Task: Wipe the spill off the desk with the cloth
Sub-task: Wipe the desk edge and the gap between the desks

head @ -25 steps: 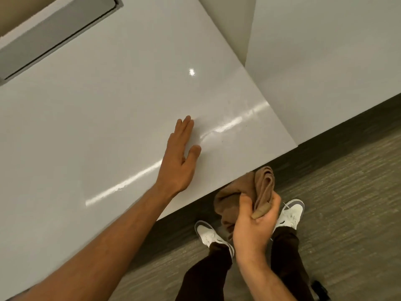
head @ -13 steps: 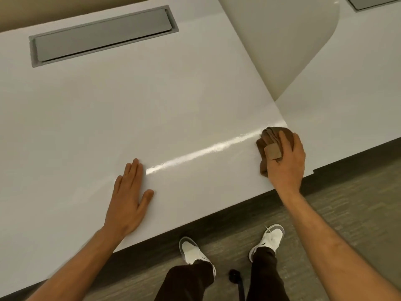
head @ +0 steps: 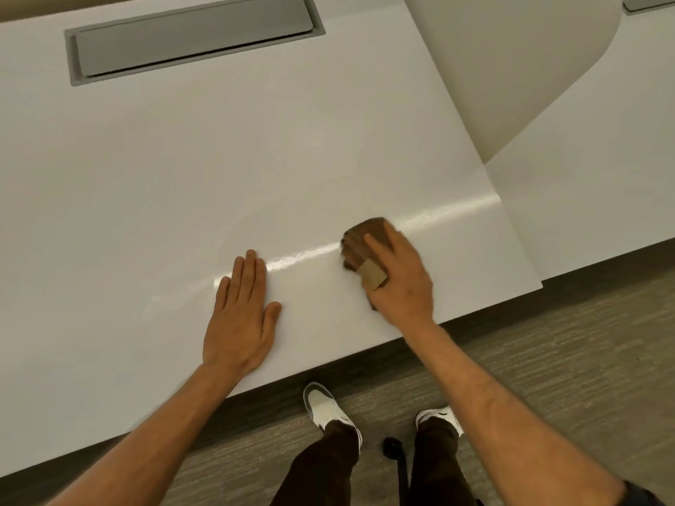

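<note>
My right hand (head: 400,277) grips the bunched cloth (head: 365,237) against the desk (head: 182,169) near its front edge. My left hand (head: 239,312) lies flat and empty just beside it, leftward. No spill is discernible; only a glossy streak runs between them.

Your left hand (head: 239,315) lies flat on the worktop (head: 182,184) near its front edge. Your right hand (head: 398,275) is to its right, on top of the cloth (head: 359,241), which sits on the worktop. Behind both hands, toward the far left, a hatch (head: 190,38) is set into the worktop. A second surface (head: 584,199) adjoins on the right. Your shoes (head: 327,410) stand on the floor (head: 569,359) before the front edge.
</note>
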